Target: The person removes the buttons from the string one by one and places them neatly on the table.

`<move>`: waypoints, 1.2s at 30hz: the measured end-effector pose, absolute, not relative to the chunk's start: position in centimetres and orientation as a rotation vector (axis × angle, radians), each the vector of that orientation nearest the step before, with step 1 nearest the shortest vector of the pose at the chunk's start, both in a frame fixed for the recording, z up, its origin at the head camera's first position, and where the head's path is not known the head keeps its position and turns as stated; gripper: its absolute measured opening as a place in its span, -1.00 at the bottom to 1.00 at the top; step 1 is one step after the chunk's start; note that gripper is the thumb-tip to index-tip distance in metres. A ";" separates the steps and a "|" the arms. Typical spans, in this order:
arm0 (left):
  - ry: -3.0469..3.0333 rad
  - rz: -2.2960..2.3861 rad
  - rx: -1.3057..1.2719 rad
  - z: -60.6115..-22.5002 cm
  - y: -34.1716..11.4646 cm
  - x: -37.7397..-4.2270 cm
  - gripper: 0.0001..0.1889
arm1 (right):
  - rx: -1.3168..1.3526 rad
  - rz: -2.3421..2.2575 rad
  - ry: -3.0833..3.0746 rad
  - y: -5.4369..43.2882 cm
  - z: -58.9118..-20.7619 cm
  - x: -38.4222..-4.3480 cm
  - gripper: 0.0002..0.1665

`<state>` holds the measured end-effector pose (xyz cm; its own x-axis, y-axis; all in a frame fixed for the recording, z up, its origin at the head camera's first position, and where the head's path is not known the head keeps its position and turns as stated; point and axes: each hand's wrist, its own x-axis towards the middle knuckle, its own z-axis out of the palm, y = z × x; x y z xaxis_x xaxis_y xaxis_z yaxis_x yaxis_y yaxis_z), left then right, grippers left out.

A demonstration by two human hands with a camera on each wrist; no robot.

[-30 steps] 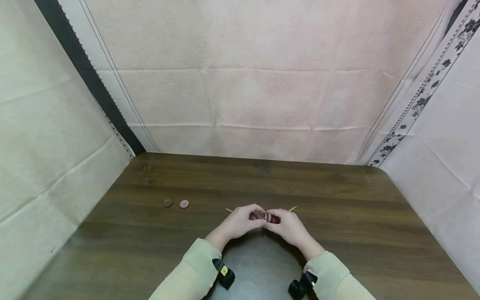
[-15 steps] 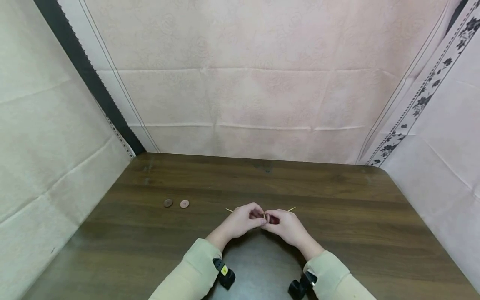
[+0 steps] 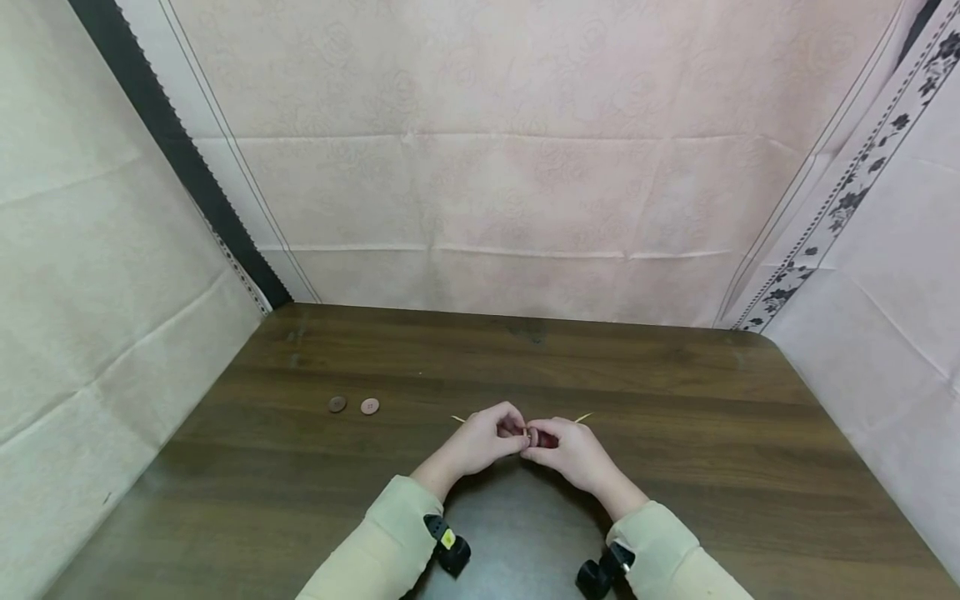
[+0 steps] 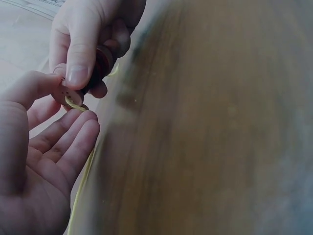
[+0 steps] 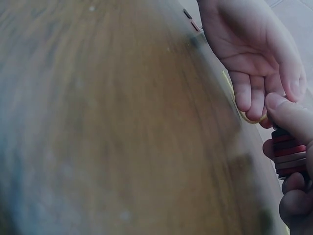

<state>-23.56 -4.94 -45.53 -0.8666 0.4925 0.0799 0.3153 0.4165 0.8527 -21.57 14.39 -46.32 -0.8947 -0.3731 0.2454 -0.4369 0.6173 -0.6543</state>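
Both hands meet above the table. With thumb and fingertips, my left hand (image 3: 486, 443) pinches the edge of a pale pink button (image 4: 73, 94). A yellow cord (image 4: 84, 171) comes out through one of the button's holes and trails past the left fingers. My right hand (image 3: 576, 454) grips a stack of red, pinkish and dark buttons (image 5: 289, 155), its thumb lying over the pale button as well. The stack is largely hidden by the right fingers in the left wrist view. Beyond the right hand, the cord's other end sticks out in the head view.
On the brown wooden table (image 3: 637, 392), a dark brown button (image 3: 337, 404) and a pink button (image 3: 370, 407) lie side by side, left of the hands. Pale cloth (image 3: 480, 192) hangs behind the table's far edge and along both sides.
My left fingertips have shifted very slightly left where the hands meet. The right hand stays nearly still, and the two loose buttons lie as before.
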 end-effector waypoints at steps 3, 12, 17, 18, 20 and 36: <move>2.481 1.447 0.720 -45.5 -5.1 -23.6 -0.85 | 0.686 1.146 -2.750 14.4 -46.4 -21.6 -0.86; 2.483 1.449 0.696 -45.6 -5.8 -23.8 -0.86 | 0.682 1.113 -2.752 14.5 -46.4 -21.6 -0.79; 2.481 1.450 0.687 -45.5 -6.3 -23.8 -0.85 | 0.665 1.135 -2.772 14.5 -46.2 -21.6 -0.77; 2.482 1.449 0.684 -45.4 -6.4 -23.8 -0.85 | 0.665 1.140 -2.775 14.5 -46.2 -21.6 -0.77; 2.491 1.448 0.684 -45.4 -6.6 -23.9 -0.86 | 0.664 1.151 -2.782 14.5 -46.1 -21.6 -0.77; 2.543 1.454 0.656 -45.6 -8.7 -24.6 -0.81 | 0.654 1.148 -2.777 14.5 -46.2 -21.6 -0.75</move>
<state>-24.61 -8.67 -45.63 -0.8953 0.4357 0.0928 0.3009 0.4378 0.8472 -21.59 14.54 -46.15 -0.9074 -0.3592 0.2183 -0.4085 0.6313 -0.6592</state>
